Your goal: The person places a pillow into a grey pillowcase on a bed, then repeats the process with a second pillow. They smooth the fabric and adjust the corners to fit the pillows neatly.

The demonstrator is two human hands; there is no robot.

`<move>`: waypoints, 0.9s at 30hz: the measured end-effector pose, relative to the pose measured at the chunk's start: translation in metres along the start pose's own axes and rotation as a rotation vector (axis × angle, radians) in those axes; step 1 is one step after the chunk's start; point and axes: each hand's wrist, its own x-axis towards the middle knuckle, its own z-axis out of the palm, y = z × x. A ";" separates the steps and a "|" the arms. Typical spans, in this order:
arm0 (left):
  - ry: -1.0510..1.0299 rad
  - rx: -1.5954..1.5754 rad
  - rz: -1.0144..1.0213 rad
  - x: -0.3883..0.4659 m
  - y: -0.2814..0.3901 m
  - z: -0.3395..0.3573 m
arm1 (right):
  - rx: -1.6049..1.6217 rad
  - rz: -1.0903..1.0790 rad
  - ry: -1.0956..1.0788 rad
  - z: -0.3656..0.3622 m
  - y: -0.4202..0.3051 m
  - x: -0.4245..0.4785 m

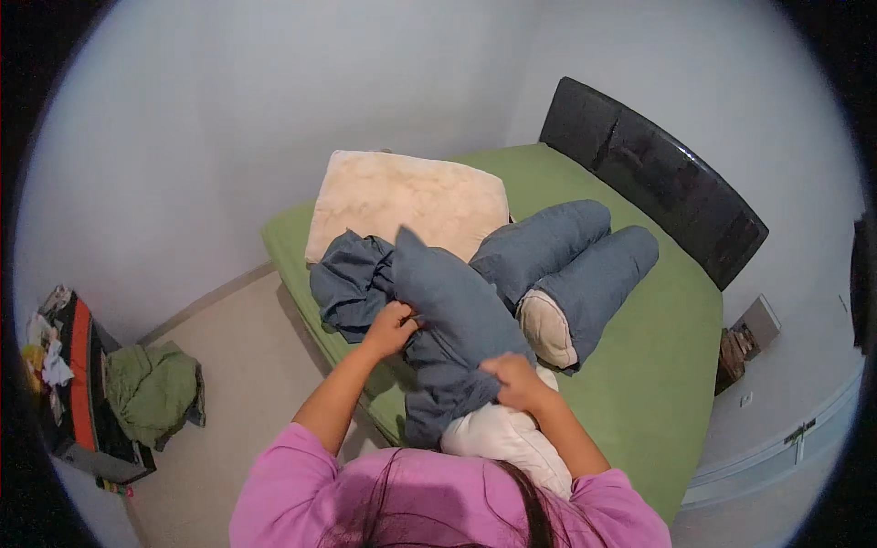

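Note:
A white pillow (510, 438) lies close to my body, its far part inside a blue-grey pillowcase (459, 308). My left hand (394, 330) grips the left edge of that pillowcase, and my right hand (515, 383) grips its near right side, beside the bare white part. Beyond my left hand lies a crumpled blue-grey cloth (353, 281). It rests against a cream pillow (411, 198) with faint stains. To the right are two bolsters in blue-grey covers; the nearer bolster (596, 294) shows a pale end, and the farther bolster (548, 240) lies alongside it.
All the bedding lies on a bed with a green fitted sheet (644, 397). A black headboard (651, 171) stands at the far right. On the floor at left is a black and red container (82, 377) with a green cloth (154, 390) hanging over its side. Walls border the bed.

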 end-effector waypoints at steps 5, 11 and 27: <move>0.070 0.147 0.269 -0.011 0.016 0.008 | 0.030 0.097 -0.137 -0.007 -0.019 -0.002; -0.432 -0.037 0.203 -0.046 0.050 0.032 | -0.039 0.429 0.073 0.026 0.019 0.023; 0.336 0.180 -0.127 0.012 0.065 -0.016 | 0.229 -0.283 0.372 -0.007 -0.027 0.070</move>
